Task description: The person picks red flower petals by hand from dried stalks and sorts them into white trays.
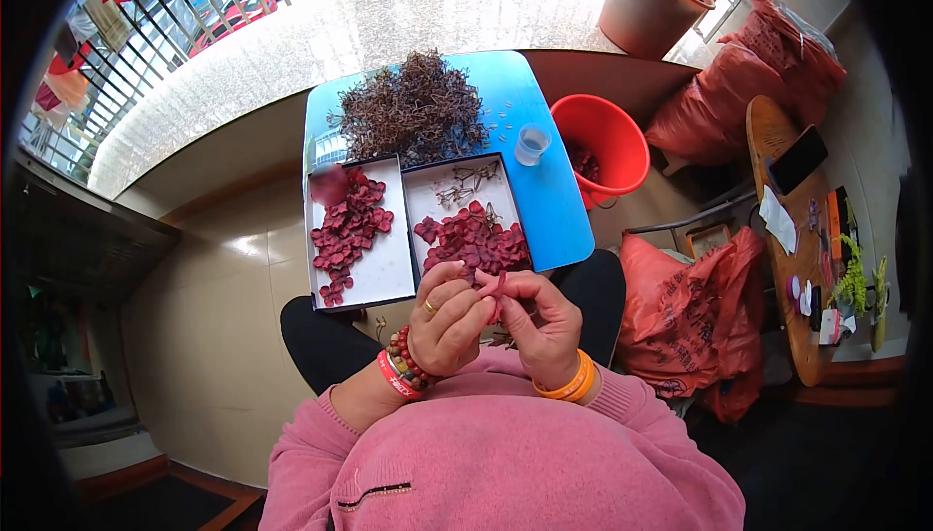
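In front of the pink sweater (505,448), the left hand (449,325) and right hand (546,325) are meeting at the fingertips over one red flower piece (497,314). Left is gripping it with curled fingers; right is pinching it, thumb against index. Fingers are covering most of it, so can't tell its long axis. Just beyond the fingertips, the right tray (421,203) is holding a red petal heap (476,237) straight ahead of both hands, long axis roughly side to side. Thin stems (468,184) are lying in its far end. Left tray (385,272) is sitting forward-left, left hand nearer; its petal band (348,227) is running near to far. Farther out on the blue table (561,225), a brown stem tangle (413,103) is piling up, clear cup (533,145) standing right of it. Red bucket (627,133) is standing off the table's right edge; stone ledge (389,21) is running behind.
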The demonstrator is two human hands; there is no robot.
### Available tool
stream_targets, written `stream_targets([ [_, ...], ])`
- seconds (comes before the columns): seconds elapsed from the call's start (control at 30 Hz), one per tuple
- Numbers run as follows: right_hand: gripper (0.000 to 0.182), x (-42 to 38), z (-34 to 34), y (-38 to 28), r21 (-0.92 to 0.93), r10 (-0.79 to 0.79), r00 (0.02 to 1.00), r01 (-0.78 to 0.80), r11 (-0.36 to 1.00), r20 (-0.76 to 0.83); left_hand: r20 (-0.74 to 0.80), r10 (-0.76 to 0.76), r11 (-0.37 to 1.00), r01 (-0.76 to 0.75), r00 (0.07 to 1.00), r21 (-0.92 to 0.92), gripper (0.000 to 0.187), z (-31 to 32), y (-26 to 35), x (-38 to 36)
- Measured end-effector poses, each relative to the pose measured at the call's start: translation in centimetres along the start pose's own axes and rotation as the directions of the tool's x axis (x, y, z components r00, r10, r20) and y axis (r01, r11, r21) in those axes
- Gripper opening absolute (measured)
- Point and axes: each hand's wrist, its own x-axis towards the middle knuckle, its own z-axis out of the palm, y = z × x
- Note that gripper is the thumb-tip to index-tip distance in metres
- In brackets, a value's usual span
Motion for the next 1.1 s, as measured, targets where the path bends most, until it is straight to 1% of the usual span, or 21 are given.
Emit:
stream_targets([
  [0.03, 0.013, 0.0, 0.0, 0.1, 0.027, 0.018, 1.000, -0.019, 0.999, 0.013, -0.004, -0.001, 1.000, 0.001, 1.000, 0.009, 0.031, -0.1, 0.0, -0.1],
  [0.13, 0.014, 0.2, 0.0, -0.2, 0.102, 0.010, 0.998, -0.016, 0.995, 0.061, -0.007, -0.006, 1.000, 0.006, 1.000, 0.025, 0.031, -0.3, 0.1, -0.2],
  [0.23, 0.014, 0.1, -0.2, 0.1, 0.070, -0.036, 0.998, 0.032, 0.997, 0.058, 0.006, -0.018, 1.000, 0.018, 1.000, 0.025, 0.030, -0.5, 0.3, 0.0],
  [0.4, 0.012, -0.3, -0.1, 0.1, -0.042, -0.031, 0.999, 0.031, 0.999, 0.008, 0.026, -0.059, 0.998, 0.059, 0.998, 0.006, 0.028, -0.6, 0.9, 0.2],
  [0.53, 0.012, -0.2, -0.1, -0.6, -0.140, -0.060, 0.998, 0.061, 0.988, 0.016, 0.112, 0.008, 1.000, -0.005, 0.994, -0.026, 0.028, -1.4, 1.0, 1.1],
  [0.63, 0.012, -0.2, -0.2, -0.4, -0.071, -0.021, 0.999, 0.023, 0.997, 0.029, 0.209, 0.095, 0.995, -0.090, 0.973, -0.033, 0.028, -2.3, 0.3, 1.7],
  [0.7, 0.013, 0.2, -0.8, -0.3, -0.189, -0.039, 0.994, 0.058, 0.980, 0.102, 0.281, 0.159, 0.987, -0.163, 0.946, -0.009, 0.026, -2.7, -0.2, 1.8],
  [0.73, 0.013, 0.4, -1.0, -0.2, -0.245, -0.044, 0.989, 0.078, 0.966, 0.140, 0.293, 0.095, 0.995, -0.094, 0.952, -0.016, 0.027, -2.8, -0.2, 1.9],
  [0.8, 0.014, 0.7, -0.9, -0.3, -0.253, -0.081, 0.985, 0.119, 0.960, 0.154, 0.319, -0.034, 0.999, 0.044, 0.947, -0.025, 0.029, -2.7, 0.1, 2.0],
  [0.83, 0.014, 0.7, -0.9, -0.3, -0.258, -0.099, 0.982, 0.139, 0.956, 0.160, 0.202, -0.109, 0.988, 0.128, 0.973, -0.082, 0.027, -2.1, 0.5, 1.8],
  [0.93, 0.014, 0.9, -0.1, -0.2, -0.178, -0.099, 0.993, 0.108, 0.978, 0.062, 0.080, -0.143, 0.990, 0.142, 0.987, 0.016, 0.025, -1.0, 1.5, 1.0],
  [1.03, 0.014, 0.9, -0.1, 0.1, -0.038, 0.003, 1.000, -0.003, 0.999, 0.000, 0.087, -0.122, 0.992, 0.118, 0.989, 0.053, 0.027, -0.8, 1.4, 0.6],
  [1.1, 0.013, 0.6, -0.2, -0.1, 0.025, 0.089, 0.996, -0.089, 0.996, 0.008, 0.086, -0.130, 0.990, 0.124, 0.988, 0.066, 0.029, -0.9, 1.6, 0.4],
])
